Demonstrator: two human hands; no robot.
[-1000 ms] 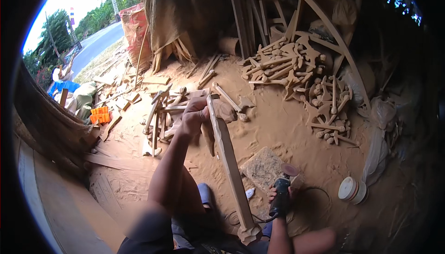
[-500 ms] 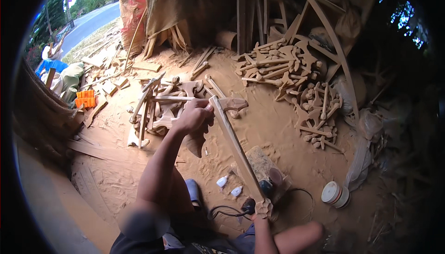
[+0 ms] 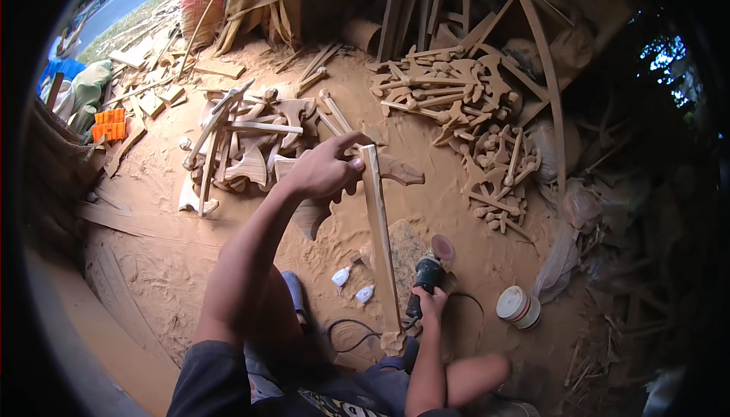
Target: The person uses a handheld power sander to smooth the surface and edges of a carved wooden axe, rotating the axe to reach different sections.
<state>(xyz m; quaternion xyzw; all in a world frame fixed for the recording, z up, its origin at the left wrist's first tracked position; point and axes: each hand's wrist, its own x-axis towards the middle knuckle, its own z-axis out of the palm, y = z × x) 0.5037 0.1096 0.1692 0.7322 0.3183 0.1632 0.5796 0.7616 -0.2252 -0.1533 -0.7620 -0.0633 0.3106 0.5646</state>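
My left hand (image 3: 327, 168) grips the upper end of a long squared wooden bar (image 3: 382, 242), held slanting upright in front of me. A faceted carved knob (image 3: 393, 342) forms its lower end, close to my lap. My right hand (image 3: 432, 301) is closed round the body of a dark green angle grinder (image 3: 427, 274), to the right of the bar. Its round reddish-brown disc (image 3: 442, 247) points away from me, apart from the wood. Behind my left hand a curved, pointed wooden piece (image 3: 401, 171) shows partly; I cannot tell whether the hand touches it.
A heap of cut wooden parts (image 3: 251, 139) lies ahead on the left, another (image 3: 456, 101) at the far right. Two small white bottles (image 3: 365, 293) and a flat slab (image 3: 407, 242) are near the grinder. A black cord (image 3: 353, 326) loops by my lap. A white tub (image 3: 518, 307) stands right.
My right hand has taken hold of the grinder and brought it up beside the bar. The bar's lower end has swung left, so it stands more upright; the view has shifted.
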